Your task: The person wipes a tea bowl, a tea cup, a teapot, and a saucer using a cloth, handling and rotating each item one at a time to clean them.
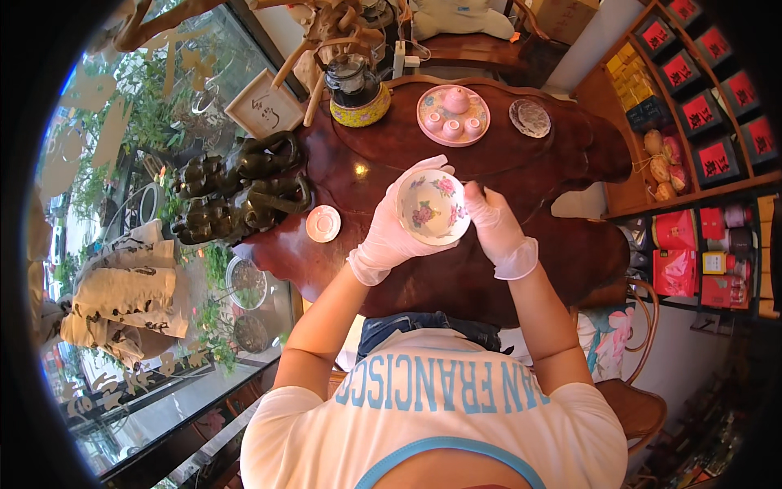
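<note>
A white porcelain cup with pink flowers painted inside is tilted so its mouth faces me, above the dark wooden table. My left hand, in a thin translucent glove, wraps the cup's left side and underside. At the right edge, my right hand, gloved the same way, grips the cup between thumb and curled fingers. Whether a handle is there is hidden by those fingers. On the table to the left of my left hand lies a small pinkish saucer.
Beyond my hands stands a round pink tray with a teapot and small cups. A marbled dish lies right of it. Dark animal figurines line the left edge, near a kettle on a yellow floral base. Shelves are at right.
</note>
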A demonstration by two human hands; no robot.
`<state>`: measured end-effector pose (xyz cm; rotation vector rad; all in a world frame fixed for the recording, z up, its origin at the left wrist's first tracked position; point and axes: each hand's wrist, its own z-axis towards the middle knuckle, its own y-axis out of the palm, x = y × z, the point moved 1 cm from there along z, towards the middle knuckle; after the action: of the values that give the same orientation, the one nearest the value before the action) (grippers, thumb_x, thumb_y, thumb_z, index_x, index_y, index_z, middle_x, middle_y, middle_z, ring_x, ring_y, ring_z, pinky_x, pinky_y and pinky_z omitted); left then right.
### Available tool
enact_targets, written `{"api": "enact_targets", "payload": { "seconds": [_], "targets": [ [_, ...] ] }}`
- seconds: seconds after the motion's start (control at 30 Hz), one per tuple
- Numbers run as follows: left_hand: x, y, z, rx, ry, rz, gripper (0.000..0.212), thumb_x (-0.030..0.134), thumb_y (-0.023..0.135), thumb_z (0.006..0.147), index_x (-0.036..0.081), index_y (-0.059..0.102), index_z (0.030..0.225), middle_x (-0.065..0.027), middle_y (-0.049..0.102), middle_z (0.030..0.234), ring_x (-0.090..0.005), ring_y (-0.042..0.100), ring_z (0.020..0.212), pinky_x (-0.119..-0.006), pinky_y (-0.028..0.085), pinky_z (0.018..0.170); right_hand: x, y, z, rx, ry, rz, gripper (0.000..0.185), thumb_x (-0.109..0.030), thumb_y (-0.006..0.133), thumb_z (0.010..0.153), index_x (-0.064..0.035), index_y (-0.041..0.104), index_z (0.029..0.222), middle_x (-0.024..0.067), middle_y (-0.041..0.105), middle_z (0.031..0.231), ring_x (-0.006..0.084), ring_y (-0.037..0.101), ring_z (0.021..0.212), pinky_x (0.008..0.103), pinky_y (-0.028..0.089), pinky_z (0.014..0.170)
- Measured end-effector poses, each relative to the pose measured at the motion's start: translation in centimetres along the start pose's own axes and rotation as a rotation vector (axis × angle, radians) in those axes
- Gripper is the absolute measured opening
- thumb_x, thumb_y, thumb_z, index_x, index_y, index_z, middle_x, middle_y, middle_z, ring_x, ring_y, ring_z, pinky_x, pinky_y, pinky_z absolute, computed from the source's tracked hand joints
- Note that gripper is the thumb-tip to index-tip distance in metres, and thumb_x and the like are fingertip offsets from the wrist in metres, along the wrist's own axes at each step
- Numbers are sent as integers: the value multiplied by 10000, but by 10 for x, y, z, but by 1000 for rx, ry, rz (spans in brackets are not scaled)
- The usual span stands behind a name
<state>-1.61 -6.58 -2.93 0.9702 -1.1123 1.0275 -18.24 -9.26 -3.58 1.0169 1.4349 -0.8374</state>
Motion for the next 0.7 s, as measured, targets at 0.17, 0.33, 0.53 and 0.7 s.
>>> {"api": "enact_targets", "payload": {
  "seconds": [0.17, 0.33, 0.53, 0.7],
  "targets": [
    [8, -6, -9, -92, -19, -243, 994, 152, 875, 544, 30, 359, 1384, -108, 442, 1376, -184, 474, 1216, -325, 397, 1010, -53, -8, -3, 41, -110, 452, 392, -429, 498, 930, -131, 608, 1160, -19, 581, 937, 58, 492, 729, 206, 398, 634],
    [4, -5, -5, -51, 38, -272, 856, 95, 829, 537, 8, 451, 1300, -94, 560, 1243, -165, 557, 1114, -309, 431, 960, -85, -28, 14, 75, -297, 490, 445, -265, 538, 880, -28, 541, 1256, 70, 593, 1182, 170, 568, 987, 300, 449, 875],
    [-32, -18, -1, -36, -22, -193, 739, 119, 825, 589, 11, 493, 1241, -49, 593, 1134, -125, 576, 1012, -287, 459, 918, -108, 16, 23, -71, -339, 638, 444, -46, 491, 841, -7, 443, 1281, 101, 561, 1168, 215, 579, 1030, 373, 460, 935],
    [-15, -17, 6, -85, -51, -372, 602, 107, 780, 642, 39, 533, 1187, -49, 589, 1109, -151, 574, 1022, -309, 475, 902, -69, 12, 41, -419, -841, -788, 216, -44, 708, 711, -73, 580, 882, 112, 579, 1045, 287, 549, 1028, 384, 426, 899]
  ]
}}
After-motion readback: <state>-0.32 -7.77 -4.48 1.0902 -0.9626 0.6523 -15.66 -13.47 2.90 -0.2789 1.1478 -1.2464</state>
